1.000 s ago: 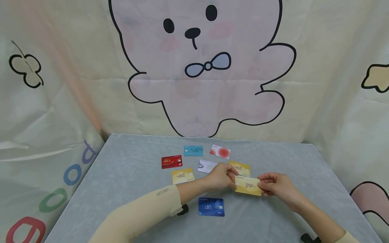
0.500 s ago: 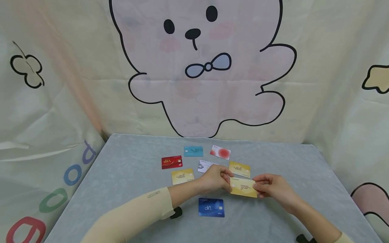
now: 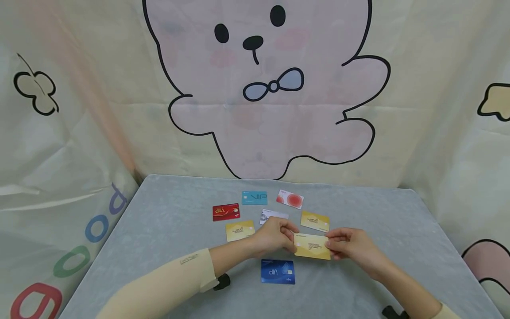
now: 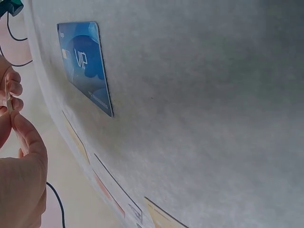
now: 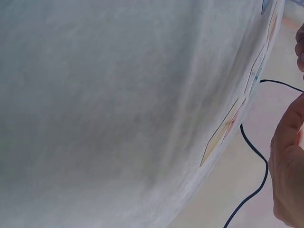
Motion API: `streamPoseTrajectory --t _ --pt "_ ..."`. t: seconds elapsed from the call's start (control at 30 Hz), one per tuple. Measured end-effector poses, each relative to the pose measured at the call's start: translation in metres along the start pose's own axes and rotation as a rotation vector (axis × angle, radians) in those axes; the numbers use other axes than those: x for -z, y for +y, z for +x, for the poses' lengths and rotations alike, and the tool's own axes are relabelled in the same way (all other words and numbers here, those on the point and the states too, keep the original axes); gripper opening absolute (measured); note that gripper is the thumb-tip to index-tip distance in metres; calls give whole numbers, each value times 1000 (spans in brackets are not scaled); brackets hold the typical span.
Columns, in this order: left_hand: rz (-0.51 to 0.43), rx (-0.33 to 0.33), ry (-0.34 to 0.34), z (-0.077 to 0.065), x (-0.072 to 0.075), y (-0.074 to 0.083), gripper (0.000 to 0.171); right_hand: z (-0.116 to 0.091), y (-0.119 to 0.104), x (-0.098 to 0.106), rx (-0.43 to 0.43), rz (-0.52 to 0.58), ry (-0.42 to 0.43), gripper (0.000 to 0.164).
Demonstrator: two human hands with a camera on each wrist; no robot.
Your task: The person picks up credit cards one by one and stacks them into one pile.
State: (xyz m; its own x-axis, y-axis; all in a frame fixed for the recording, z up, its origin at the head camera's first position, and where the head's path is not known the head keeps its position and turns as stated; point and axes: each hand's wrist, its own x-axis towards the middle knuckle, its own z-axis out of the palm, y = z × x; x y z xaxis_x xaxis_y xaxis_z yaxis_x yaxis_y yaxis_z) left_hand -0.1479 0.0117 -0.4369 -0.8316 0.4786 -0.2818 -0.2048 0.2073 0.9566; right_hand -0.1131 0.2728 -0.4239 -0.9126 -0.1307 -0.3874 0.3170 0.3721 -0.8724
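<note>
Between both hands a yellow card (image 3: 312,246) is held above the grey cloth, printed side facing the head camera. The left hand (image 3: 276,235) pinches its left edge; the right hand (image 3: 350,246) pinches its right edge with thumb and fingers. In the left wrist view the left hand (image 4: 23,175) shows at the left border, the card seen edge-on. At the right border of the right wrist view, the right hand (image 5: 289,166) is partly cut off. Just below the held card lies a blue VIP card (image 3: 277,272). Behind it lies another yellow card (image 3: 315,220).
A third yellow card (image 3: 240,231), a red VIP card (image 3: 226,212), a light-blue VIP card (image 3: 254,198) and a white card with red circles (image 3: 290,199) lie farther back on the table (image 3: 175,212). The left hand partly covers a white-grey card (image 3: 275,215).
Both hands have moved left with the yellow card between them. The yellow card lying behind, partly overlapped before, is now fully visible. The cards on the table have stayed put.
</note>
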Motion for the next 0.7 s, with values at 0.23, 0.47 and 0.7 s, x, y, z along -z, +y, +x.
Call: streamPoseTrajectory --t 0.23,0.47,0.7 --pt "12 7 10 -5 7 -3 36 1 -4 -8 -16 4 13 43" --pt "8 23 29 -12 13 -5 35 3 -4 -14 13 16 -22 42" --pt "14 58 76 -20 20 -9 33 7 -4 -27 34 20 -42 41"
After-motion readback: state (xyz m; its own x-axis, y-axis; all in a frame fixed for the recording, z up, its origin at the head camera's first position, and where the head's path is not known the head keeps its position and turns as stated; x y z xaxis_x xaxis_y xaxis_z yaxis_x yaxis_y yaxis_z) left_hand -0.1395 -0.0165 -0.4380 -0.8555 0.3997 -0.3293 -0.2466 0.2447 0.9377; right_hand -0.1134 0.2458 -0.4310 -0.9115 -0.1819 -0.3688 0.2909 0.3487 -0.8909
